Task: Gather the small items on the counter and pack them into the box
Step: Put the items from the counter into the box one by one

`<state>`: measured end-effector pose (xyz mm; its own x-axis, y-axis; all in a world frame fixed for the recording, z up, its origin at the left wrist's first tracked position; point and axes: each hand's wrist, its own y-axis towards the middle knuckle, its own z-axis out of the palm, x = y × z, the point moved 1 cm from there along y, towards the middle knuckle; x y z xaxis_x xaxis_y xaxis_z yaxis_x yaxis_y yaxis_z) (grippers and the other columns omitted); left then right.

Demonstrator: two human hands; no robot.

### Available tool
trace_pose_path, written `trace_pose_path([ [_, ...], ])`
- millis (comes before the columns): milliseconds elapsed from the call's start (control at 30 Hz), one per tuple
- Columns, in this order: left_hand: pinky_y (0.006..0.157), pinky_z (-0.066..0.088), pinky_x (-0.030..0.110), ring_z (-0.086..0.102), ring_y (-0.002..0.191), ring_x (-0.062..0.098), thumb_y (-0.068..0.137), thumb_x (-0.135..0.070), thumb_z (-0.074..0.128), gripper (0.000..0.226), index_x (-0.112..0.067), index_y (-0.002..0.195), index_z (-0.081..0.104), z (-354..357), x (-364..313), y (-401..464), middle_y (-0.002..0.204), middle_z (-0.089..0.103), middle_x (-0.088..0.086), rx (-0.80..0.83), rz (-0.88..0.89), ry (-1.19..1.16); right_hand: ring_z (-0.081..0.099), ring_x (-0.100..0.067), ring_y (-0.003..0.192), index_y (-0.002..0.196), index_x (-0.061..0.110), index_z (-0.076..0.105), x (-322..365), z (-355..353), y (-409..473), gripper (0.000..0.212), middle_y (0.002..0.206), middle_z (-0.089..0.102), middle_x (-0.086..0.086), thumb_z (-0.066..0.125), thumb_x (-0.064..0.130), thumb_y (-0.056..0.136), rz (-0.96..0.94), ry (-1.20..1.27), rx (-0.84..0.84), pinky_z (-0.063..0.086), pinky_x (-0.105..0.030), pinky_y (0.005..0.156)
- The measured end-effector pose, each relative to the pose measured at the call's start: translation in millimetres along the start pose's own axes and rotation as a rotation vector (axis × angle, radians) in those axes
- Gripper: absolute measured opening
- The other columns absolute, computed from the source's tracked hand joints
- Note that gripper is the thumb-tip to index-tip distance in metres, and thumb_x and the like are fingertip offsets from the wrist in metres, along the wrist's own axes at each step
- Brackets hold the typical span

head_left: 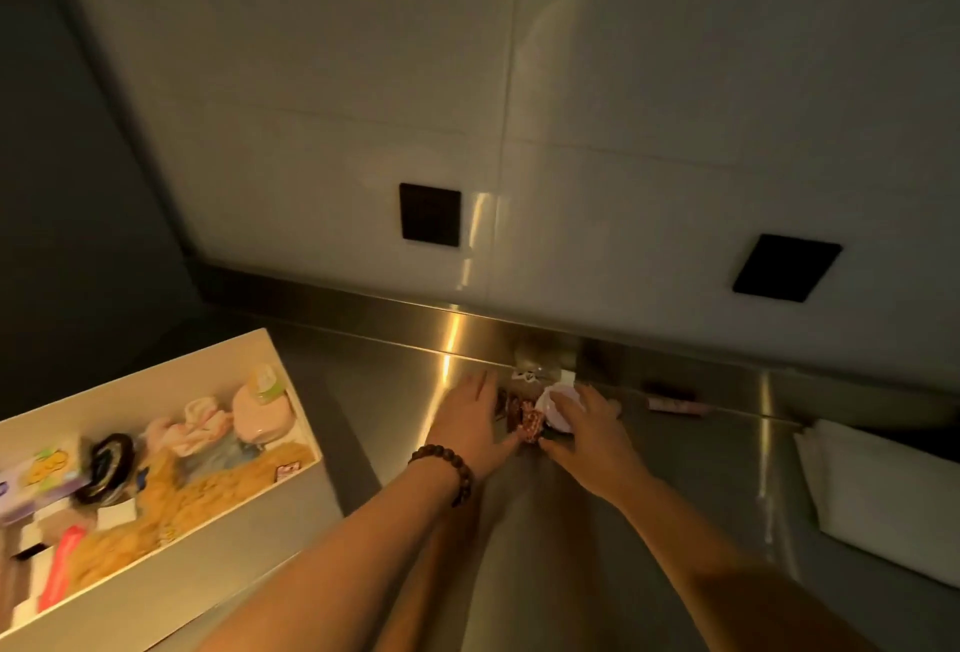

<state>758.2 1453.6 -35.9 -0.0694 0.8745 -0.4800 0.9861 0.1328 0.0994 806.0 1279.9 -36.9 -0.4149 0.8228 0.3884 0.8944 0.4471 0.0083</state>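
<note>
A small pile of items (527, 415) lies on the steel counter (701, 469) against the back ledge: a red patterned packet, dark wrappers and a white round thing (553, 404). My left hand (470, 417), with a bead bracelet on the wrist, lies flat with straight fingers against the pile's left side. My right hand (587, 430) cups the pile from the right, its fingers over the white thing. The open white box (280, 381) stands at the left, holding a yellow cloth, a pink pouch, a black ring and other small things.
A pink stick-like item (675, 406) lies along the back ledge to the right of the pile. A folded white cloth (883, 490) sits at the far right. Two black square plates (430, 214) are set in the white wall behind.
</note>
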Motion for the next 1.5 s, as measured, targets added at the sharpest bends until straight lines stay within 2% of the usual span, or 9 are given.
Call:
trace_pose_path([
  [67, 0.112, 0.017, 0.035, 0.018, 0.139, 0.025, 0.072, -0.061, 0.063, 0.093, -0.025, 0.145, 0.018, 18.1, -1.7, 16.0, 0.152, 0.023, 0.004, 0.059, 0.006, 0.004, 0.018, -0.027, 0.139, 0.146, 0.030, 0.028, -18.5, 3.6, 12.4, 0.077, 0.155, 0.018, -0.003, 0.068, 0.045, 0.081, 0.040, -0.016, 0.045, 0.031, -0.041, 0.112],
  [233, 0.113, 0.009, 0.041, -0.002, 0.142, 0.027, 0.056, -0.068, 0.072, 0.124, -0.037, 0.145, -0.008, 59.1, 3.3, 52.7, 0.156, -0.004, 0.002, 0.222, -0.009, 0.057, 0.004, -0.031, 0.145, 0.149, 0.033, 0.014, -46.1, 18.6, 47.7, 0.097, 0.159, -0.001, -0.005, 0.074, 0.046, 0.075, 0.040, -0.070, 0.131, 0.019, -0.051, 0.116],
  [367, 0.115, 0.013, 0.048, -0.009, 0.142, 0.030, 0.050, -0.070, 0.074, 0.129, -0.051, 0.137, -0.019, 79.7, 6.7, 74.7, 0.155, -0.020, -0.001, 0.297, 0.006, 0.082, 0.002, -0.029, 0.146, 0.150, 0.034, 0.008, -58.4, 25.9, 68.2, 0.103, 0.159, -0.001, -0.002, 0.075, 0.045, 0.073, 0.001, -0.093, 0.183, 0.020, -0.052, 0.115],
  [533, 0.112, 0.024, 0.045, 0.015, 0.138, 0.032, 0.054, -0.066, 0.074, 0.107, -0.045, 0.139, 0.013, 90.7, 7.5, 73.1, 0.154, 0.010, 0.003, 0.195, 0.011, 0.024, 0.025, -0.022, 0.137, 0.149, 0.027, 0.017, -64.6, 32.2, 68.9, 0.088, 0.151, 0.025, -0.001, 0.069, 0.042, 0.080, -0.039, -0.067, 0.134, 0.027, -0.040, 0.111],
  [800, 0.090, 0.040, 0.026, 0.040, 0.111, 0.020, 0.075, -0.035, 0.067, 0.049, -0.038, 0.118, 0.045, 74.7, 7.4, 55.0, 0.123, 0.034, -0.002, 0.057, 0.009, -0.152, 0.031, -0.019, 0.132, 0.146, 0.025, 0.025, -54.0, 32.4, 48.7, 0.086, 0.146, 0.032, 0.001, 0.071, 0.048, 0.077, -0.061, -0.041, 0.080, 0.028, -0.037, 0.107],
  [1000, 0.074, 0.039, 0.014, 0.045, 0.091, 0.010, 0.077, -0.020, 0.065, 0.041, -0.036, 0.112, 0.051, 54.5, 17.5, 30.7, 0.108, 0.033, -0.009, 0.056, -0.011, -0.253, 0.027, -0.018, 0.137, 0.147, 0.026, 0.021, -30.7, 32.8, 24.8, 0.088, 0.149, 0.027, 0.002, 0.072, 0.045, 0.078, -0.036, -0.005, 0.112, 0.030, -0.035, 0.109],
  [1133, 0.079, 0.054, 0.027, 0.048, 0.096, 0.013, 0.078, -0.018, 0.068, 0.039, -0.041, 0.105, 0.052, 27.7, 18.1, 16.2, 0.110, 0.031, -0.009, 0.039, -0.064, -0.319, 0.030, -0.018, 0.135, 0.146, 0.027, 0.023, -9.1, 26.8, 13.0, 0.088, 0.148, 0.029, 0.002, 0.074, 0.043, 0.076, -0.040, 0.062, 0.065, 0.034, -0.035, 0.107],
  [1367, 0.089, 0.050, 0.029, 0.046, 0.105, 0.017, 0.078, -0.014, 0.070, 0.039, -0.031, 0.111, 0.058, -29.6, 14.6, -9.2, 0.122, 0.035, 0.000, -0.067, -0.055, -0.319, 0.037, -0.018, 0.128, 0.143, 0.028, 0.031, 33.3, 3.6, -2.8, 0.087, 0.141, 0.038, 0.003, 0.078, 0.041, 0.071, -0.071, 0.190, -0.042, 0.039, -0.034, 0.100],
  [1500, 0.078, 0.040, 0.011, 0.042, 0.097, 0.012, 0.078, -0.011, 0.067, 0.038, -0.029, 0.110, 0.058, -77.9, 10.5, -22.2, 0.116, 0.034, -0.003, -0.158, 0.002, -0.317, 0.038, -0.018, 0.127, 0.144, 0.028, 0.029, 63.9, -17.6, -4.6, 0.087, 0.141, 0.037, 0.001, 0.076, 0.044, 0.073, -0.106, 0.169, -0.082, 0.038, -0.034, 0.097],
])
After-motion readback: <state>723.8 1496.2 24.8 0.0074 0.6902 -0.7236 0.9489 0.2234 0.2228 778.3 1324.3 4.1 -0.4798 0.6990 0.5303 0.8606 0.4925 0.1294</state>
